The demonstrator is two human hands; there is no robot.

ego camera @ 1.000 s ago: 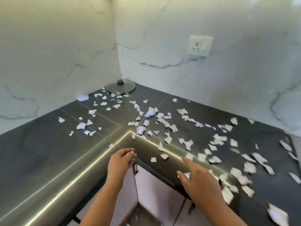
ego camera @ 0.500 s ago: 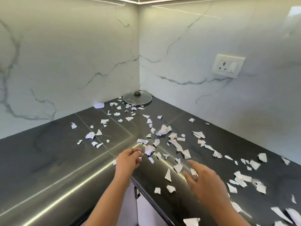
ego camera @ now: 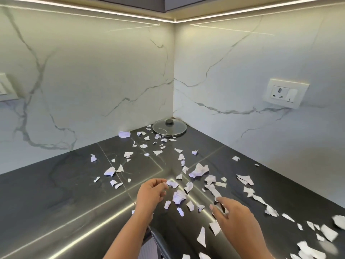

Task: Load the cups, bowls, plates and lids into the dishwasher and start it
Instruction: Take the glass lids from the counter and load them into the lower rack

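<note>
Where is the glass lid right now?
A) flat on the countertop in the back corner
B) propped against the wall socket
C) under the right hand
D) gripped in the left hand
A: the glass lid lies flat, knob up, in the back corner of the dark countertop.

One lid [ego camera: 169,127], two hands [ego camera: 151,193] [ego camera: 235,215], two wall plates [ego camera: 285,93] [ego camera: 3,88], many scraps [ego camera: 198,170].

Dark L-shaped counter [ego camera: 56,193]. Torn white paper scraps [ego camera: 179,196] lie scattered over the counter, densest near its inner front corner. Marble-pattern walls [ego camera: 93,81] rise behind the counter. Socket [ego camera: 283,93] on the right wall above the counter.
</note>
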